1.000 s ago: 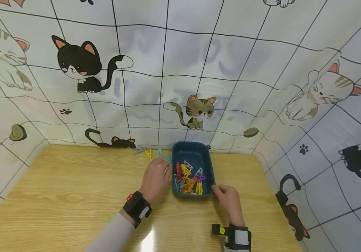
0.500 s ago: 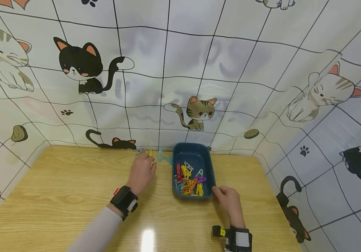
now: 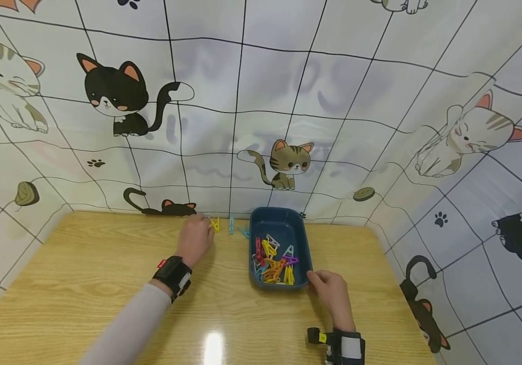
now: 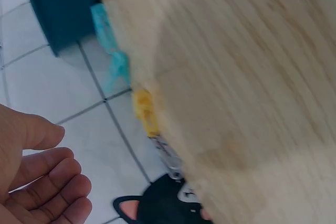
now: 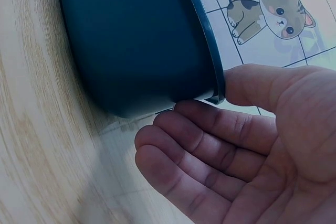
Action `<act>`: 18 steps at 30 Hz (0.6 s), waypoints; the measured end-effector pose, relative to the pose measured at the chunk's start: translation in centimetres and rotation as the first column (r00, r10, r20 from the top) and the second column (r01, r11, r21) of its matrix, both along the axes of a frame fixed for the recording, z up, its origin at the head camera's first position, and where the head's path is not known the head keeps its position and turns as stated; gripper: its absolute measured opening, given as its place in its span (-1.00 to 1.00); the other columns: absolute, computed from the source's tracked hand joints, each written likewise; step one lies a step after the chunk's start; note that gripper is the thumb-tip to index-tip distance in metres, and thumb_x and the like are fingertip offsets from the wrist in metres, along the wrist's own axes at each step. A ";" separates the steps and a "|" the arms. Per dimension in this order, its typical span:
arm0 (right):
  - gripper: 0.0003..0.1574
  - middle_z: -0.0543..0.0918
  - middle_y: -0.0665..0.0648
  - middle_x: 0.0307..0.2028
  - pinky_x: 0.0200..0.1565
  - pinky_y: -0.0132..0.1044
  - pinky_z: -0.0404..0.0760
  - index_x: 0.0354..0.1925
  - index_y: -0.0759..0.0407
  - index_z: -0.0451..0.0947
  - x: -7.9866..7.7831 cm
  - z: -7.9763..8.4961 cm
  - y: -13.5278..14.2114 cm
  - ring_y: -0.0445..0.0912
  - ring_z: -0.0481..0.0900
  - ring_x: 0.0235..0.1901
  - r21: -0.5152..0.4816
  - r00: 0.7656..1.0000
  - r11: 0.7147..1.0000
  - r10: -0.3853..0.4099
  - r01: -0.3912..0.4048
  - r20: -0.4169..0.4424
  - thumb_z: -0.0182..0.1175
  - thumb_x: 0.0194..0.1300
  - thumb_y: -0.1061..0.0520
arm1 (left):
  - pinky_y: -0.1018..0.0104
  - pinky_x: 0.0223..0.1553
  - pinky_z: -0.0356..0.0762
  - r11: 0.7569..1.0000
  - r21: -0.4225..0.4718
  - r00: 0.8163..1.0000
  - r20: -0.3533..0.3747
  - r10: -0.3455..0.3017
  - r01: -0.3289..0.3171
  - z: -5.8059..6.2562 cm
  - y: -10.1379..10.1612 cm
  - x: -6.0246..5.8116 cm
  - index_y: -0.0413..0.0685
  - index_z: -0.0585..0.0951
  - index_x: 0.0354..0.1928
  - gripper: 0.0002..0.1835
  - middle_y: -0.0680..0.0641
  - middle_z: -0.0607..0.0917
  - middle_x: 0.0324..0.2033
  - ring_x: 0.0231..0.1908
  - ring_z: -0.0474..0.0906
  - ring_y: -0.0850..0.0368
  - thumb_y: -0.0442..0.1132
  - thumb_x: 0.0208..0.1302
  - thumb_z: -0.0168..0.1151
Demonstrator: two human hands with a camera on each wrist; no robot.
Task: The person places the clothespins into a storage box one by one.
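A dark blue plastic bin (image 3: 279,220) stands on the table with several coloured clothespins (image 3: 273,266) in it. My right hand (image 3: 332,295) pinches its near right corner; in the right wrist view the thumb and index finger meet at the rim (image 5: 212,72). At the back edge, my left hand (image 3: 194,239) reaches over the grey clothespin (image 4: 167,158), mostly hidden from the head view. In the left wrist view, its loosely bent fingers (image 4: 58,182) hold nothing. Right of it are a yellow clothespin (image 3: 215,224) and two light blue clothespins (image 3: 231,225).
A wooden table (image 3: 106,274) runs back to a white sheet (image 3: 206,126) printed with grid lines and cats. The sheet rises behind the table and along both sides. Each wrist wears a black strapped camera.
My left hand has moved left along the back edge, from beside the bin past the light blue and yellow clothespins to the grey one. My right hand stays at the bin's corner.
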State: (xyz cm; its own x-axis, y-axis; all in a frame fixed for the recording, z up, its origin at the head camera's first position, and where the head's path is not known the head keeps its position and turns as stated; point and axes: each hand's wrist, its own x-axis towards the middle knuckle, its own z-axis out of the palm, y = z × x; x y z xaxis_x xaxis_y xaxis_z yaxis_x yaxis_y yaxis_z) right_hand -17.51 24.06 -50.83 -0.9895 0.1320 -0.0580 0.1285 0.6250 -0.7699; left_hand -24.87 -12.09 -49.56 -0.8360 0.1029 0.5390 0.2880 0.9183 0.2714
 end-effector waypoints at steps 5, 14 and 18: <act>-0.64 0.74 0.11 -0.44 -0.31 -0.26 0.49 -0.33 0.25 0.78 0.0 0.0 0.0 -0.12 0.56 -0.42 -0.007 1.000 1.000 0.000 0.000 0.007 0.24 0.48 0.03 | 0.00 -0.25 0.62 1.000 0.003 0.998 0.046 0.030 -0.031 -1.1 -1.0 -1.0 -0.43 0.76 -0.25 -0.88 -0.26 0.68 -0.36 -0.33 0.62 -0.16 -0.48 0.18 0.38; -0.65 0.73 0.15 -0.42 -0.29 -0.25 0.46 -0.34 0.23 0.78 -0.2 -0.2 0.1 -0.09 0.53 -0.40 -0.020 1.000 1.000 0.000 0.000 0.010 0.24 0.48 0.03 | -0.04 -0.30 0.61 0.997 -0.019 0.996 0.049 0.073 -0.072 -2.6 -2.5 -2.4 -0.45 0.71 -0.40 -0.96 -0.26 0.64 -0.46 -0.40 0.61 -0.20 -0.54 0.11 0.33; -0.64 0.74 0.15 -0.42 -0.28 -0.24 0.47 -0.34 0.23 0.78 -0.2 -0.3 0.1 -0.09 0.54 -0.40 -0.020 1.000 1.000 0.000 0.000 0.011 0.24 0.48 0.03 | -0.06 -0.28 0.61 0.995 -0.028 0.992 0.083 0.093 -0.091 -2.8 -2.7 -2.8 -0.43 0.72 -0.40 -0.96 -0.27 0.64 -0.45 -0.39 0.62 -0.22 -0.54 0.13 0.33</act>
